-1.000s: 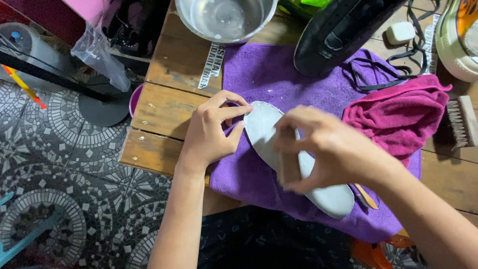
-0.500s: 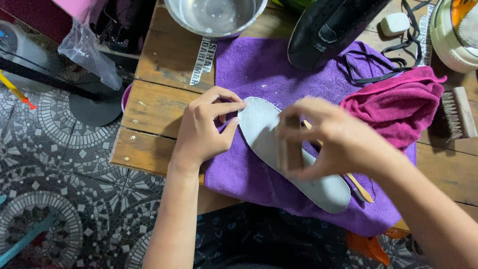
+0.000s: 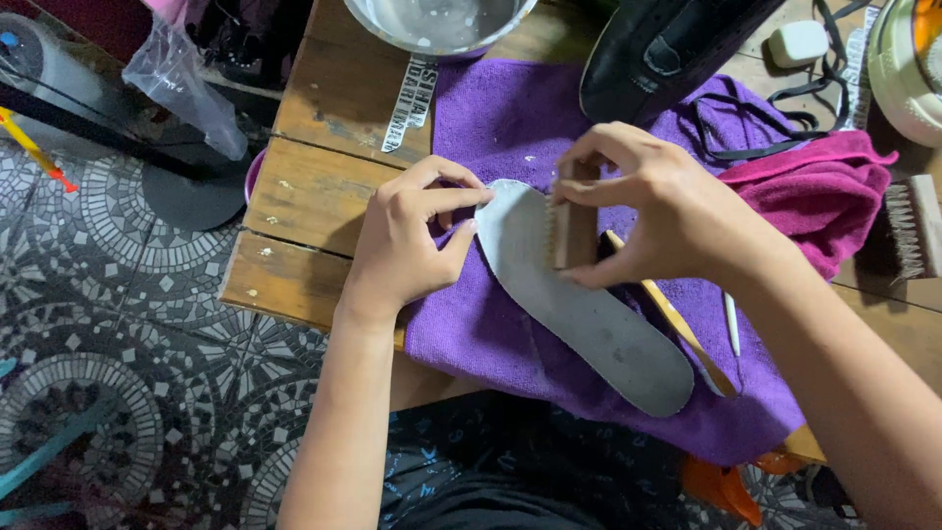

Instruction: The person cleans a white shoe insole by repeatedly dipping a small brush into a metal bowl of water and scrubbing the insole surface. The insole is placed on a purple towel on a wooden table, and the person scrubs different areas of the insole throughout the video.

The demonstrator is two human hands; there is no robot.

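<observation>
Grey foam shoe insole (image 3: 579, 309) lay flat on a purple microfibre cloth (image 3: 491, 324), centre of frame, on the slatted wooden table (image 3: 324, 186). Long axis ran diagonally: one rounded end at upper left near centre, the other at lower right. Can't tell heel from toe.

Left hand (image 3: 407, 240) sat at the upper-left end. Thumb and forefinger tips pinched that edge of the insole, other fingers curled behind, pinning it to the cloth. Insole extended away from those fingers toward lower right.

Right hand (image 3: 667, 211) came in from the right side of frame, fingers closed round a small wooden-backed brush (image 3: 572, 231), thumb on the near face, forefinger over the top. Brush stood on edge, bristles facing left, touching the insole just beside the left hand's pinch. So both hands were crowded at the same upper-left end; right hand was nearer the insole's middle, and the whole lower-right stretch lay uncovered. Brush block stood roughly crosswise to the insole's axis.

Around it:
- metal bowl (image 3: 442, 22) with cloudy water, top centre, on the table edge of the cloth
- black shoe (image 3: 667, 49), upper right, resting on the cloth
- black laces (image 3: 785, 108) beside it
- crumpled magenta towel (image 3: 824, 196), right of the hand
- second bristle brush (image 3: 913, 226), far right edge
- thin wooden stick (image 3: 687, 334) lying under the insole's right flank, roughly parallel to it
- patterned tile floor (image 3: 108, 324), left side
</observation>
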